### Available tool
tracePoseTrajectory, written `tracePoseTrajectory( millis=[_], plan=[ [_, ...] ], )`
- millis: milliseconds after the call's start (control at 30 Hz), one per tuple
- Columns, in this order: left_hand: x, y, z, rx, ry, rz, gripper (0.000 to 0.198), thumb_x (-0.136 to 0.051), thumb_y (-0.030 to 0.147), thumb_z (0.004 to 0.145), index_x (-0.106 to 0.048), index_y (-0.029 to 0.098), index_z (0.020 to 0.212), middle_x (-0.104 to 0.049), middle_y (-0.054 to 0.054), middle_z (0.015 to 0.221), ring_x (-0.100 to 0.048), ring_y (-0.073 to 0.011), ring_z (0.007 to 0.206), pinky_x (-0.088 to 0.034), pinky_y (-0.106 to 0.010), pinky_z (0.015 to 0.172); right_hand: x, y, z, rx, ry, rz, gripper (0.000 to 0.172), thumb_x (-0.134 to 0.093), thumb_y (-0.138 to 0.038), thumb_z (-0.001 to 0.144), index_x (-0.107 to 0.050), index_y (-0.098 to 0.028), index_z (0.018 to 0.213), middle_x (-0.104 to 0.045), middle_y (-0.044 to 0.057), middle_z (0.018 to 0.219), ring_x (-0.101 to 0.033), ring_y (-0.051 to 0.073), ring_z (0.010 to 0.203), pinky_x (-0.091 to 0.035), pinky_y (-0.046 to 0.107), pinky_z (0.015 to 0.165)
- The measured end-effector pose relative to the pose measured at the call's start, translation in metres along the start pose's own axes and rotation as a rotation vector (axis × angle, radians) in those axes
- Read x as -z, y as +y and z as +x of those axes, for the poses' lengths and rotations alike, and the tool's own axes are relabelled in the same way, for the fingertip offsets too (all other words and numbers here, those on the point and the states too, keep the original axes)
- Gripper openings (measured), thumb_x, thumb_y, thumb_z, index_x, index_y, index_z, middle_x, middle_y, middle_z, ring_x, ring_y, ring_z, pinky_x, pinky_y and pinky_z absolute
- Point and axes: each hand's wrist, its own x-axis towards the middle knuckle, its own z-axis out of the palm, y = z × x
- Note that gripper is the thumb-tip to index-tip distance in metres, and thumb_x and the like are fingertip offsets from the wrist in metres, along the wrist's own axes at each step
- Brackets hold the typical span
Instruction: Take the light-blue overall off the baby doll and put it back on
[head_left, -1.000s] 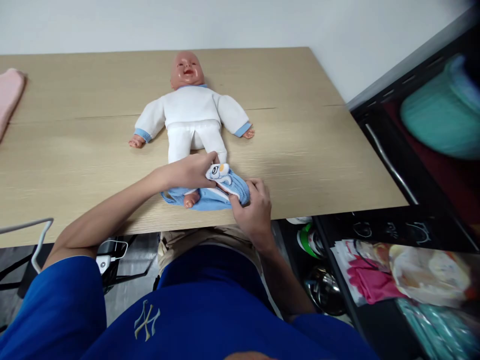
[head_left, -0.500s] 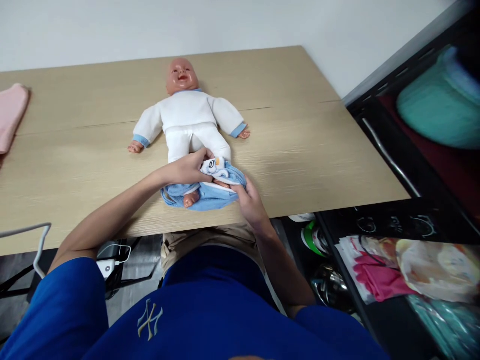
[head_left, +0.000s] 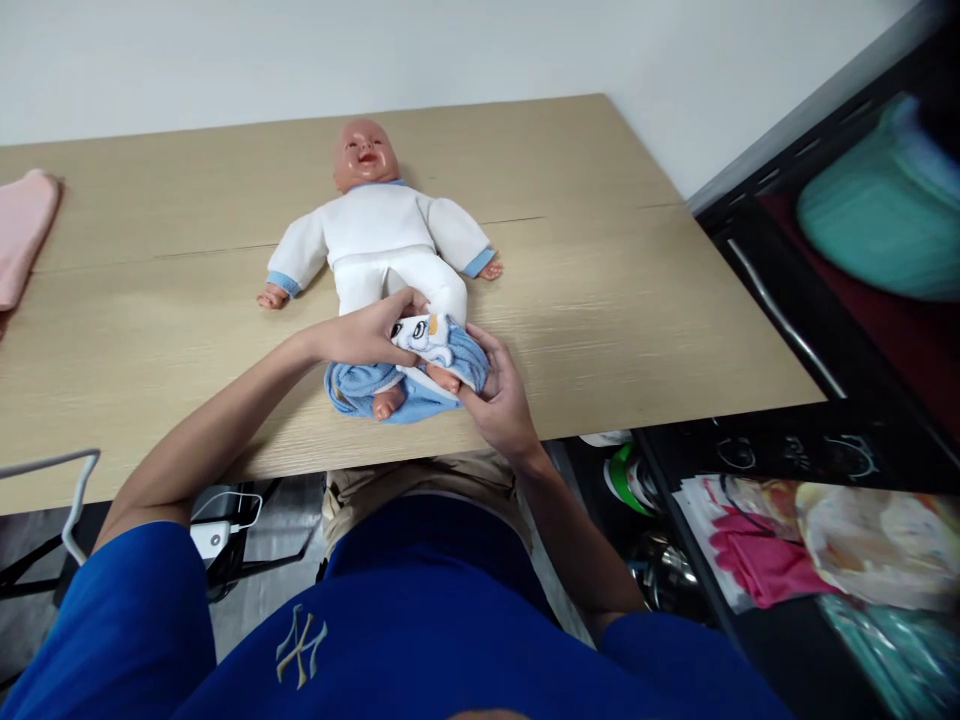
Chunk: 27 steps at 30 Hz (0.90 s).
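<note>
A baby doll (head_left: 379, 225) in a white top and white leggings lies on its back, head toward the wall. Blue baby pants (head_left: 424, 405) with a white cartoon face are bunched around its lower legs, and both bare feet poke out. My left hand (head_left: 367, 332) pinches the pants by the cartoon patch, between the doll's legs. On the other side my right hand (head_left: 501, 395) is closed on the outer edge of the pants leg, thumb near the doll's foot.
The doll lies on a wooden table (head_left: 600, 300). A pink cloth (head_left: 26, 235) is at the far left, near a white cable (head_left: 82, 490). To the right stand a dark shelf with a pink glove (head_left: 765, 560) and a teal rounded object (head_left: 877, 210).
My right hand has shifted its hold up and around the pants leg, and more of the doll's foot shows through it. My left hand has moved slightly left with the cartoon patch.
</note>
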Motion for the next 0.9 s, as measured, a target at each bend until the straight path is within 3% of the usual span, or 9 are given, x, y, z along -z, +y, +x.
tracePoseTrajectory(
  millis=[133, 267, 367, 500, 600, 667, 767, 900],
  plan=[
    [0.005, 0.002, -0.004, -0.049, -0.041, 0.095, 0.055, -0.092, 0.033, 0.082, -0.059, 0.022, 0.125, -0.069, -0.006, 0.112, -0.069, -0.0252, 0.1, -0.054, -0.034, 0.083, 0.01, -0.001, 0.006, 0.057, -0.029, -0.087, 0.059, -0.085, -0.027, 0.1, -0.069, -0.035, 0.157, -0.078, 0.009, 0.154, -0.077, 0.033, 0.142, -0.065, 0.054, 0.126],
    [0.014, 0.002, -0.001, -0.123, -0.09, 0.261, 0.027, -0.079, 0.034, 0.096, -0.069, 0.021, 0.118, -0.074, -0.006, 0.101, -0.069, -0.0229, 0.088, -0.051, -0.034, 0.079, 0.027, -0.007, 0.025, 0.202, -0.008, -0.309, 0.032, -0.083, -0.025, 0.1, -0.082, -0.031, 0.131, -0.08, 0.01, 0.146, -0.075, 0.034, 0.141, -0.059, 0.057, 0.129],
    [0.019, 0.001, 0.002, -0.133, -0.151, 0.248, 0.021, -0.076, 0.041, 0.101, -0.077, 0.021, 0.106, -0.08, -0.008, 0.101, -0.074, -0.0249, 0.091, -0.053, -0.036, 0.083, 0.044, -0.016, 0.051, 0.199, -0.196, -0.398, 0.02, -0.087, -0.035, 0.1, -0.086, -0.029, 0.119, -0.082, 0.01, 0.146, -0.075, 0.037, 0.14, -0.059, 0.058, 0.128],
    [0.017, 0.003, 0.004, -0.05, -0.163, 0.245, 0.04, -0.08, 0.059, 0.1, -0.079, 0.019, 0.103, -0.08, -0.007, 0.099, -0.073, -0.0254, 0.09, -0.052, -0.037, 0.083, 0.066, -0.029, 0.092, 0.059, -0.54, -0.452, 0.039, -0.093, -0.058, 0.097, -0.084, -0.026, 0.117, -0.085, 0.008, 0.122, -0.079, 0.036, 0.116, -0.065, 0.054, 0.11],
    [0.012, 0.011, 0.0, 0.0, -0.107, 0.294, 0.054, -0.084, 0.07, 0.095, -0.075, 0.019, 0.111, -0.076, -0.005, 0.095, -0.069, -0.0244, 0.086, -0.048, -0.036, 0.078, 0.074, -0.04, 0.111, 0.045, -0.704, -0.502, 0.054, -0.094, -0.063, 0.095, -0.079, -0.026, 0.131, -0.081, 0.008, 0.123, -0.077, 0.035, 0.114, -0.064, 0.05, 0.105],
    [0.011, 0.017, -0.005, 0.018, -0.054, 0.344, 0.065, -0.087, 0.075, 0.092, -0.072, 0.019, 0.119, -0.075, -0.005, 0.098, -0.067, -0.0251, 0.087, -0.048, -0.036, 0.079, 0.074, -0.049, 0.118, 0.114, -0.733, -0.518, 0.054, -0.094, -0.062, 0.095, -0.076, -0.027, 0.132, -0.078, 0.009, 0.127, -0.074, 0.035, 0.12, -0.062, 0.052, 0.111],
    [0.013, 0.027, -0.018, 0.028, 0.046, 0.442, 0.074, -0.086, 0.083, 0.09, -0.07, 0.019, 0.125, -0.075, -0.011, 0.11, -0.068, -0.0292, 0.098, -0.05, -0.038, 0.086, 0.07, -0.056, 0.125, 0.188, -0.727, -0.472, 0.041, -0.091, -0.062, 0.1, -0.076, -0.028, 0.117, -0.076, 0.008, 0.123, -0.071, 0.033, 0.119, -0.058, 0.051, 0.116],
    [0.028, 0.032, -0.043, 0.062, 0.088, 0.571, 0.068, -0.085, 0.082, 0.093, -0.072, 0.021, 0.121, -0.074, -0.011, 0.111, -0.067, -0.0314, 0.105, -0.05, -0.041, 0.097, 0.061, -0.045, 0.139, -0.003, -0.742, -0.231, 0.042, -0.084, -0.068, 0.106, -0.073, -0.028, 0.112, -0.071, 0.002, 0.099, -0.068, 0.023, 0.094, -0.06, 0.039, 0.092]
  ],
)
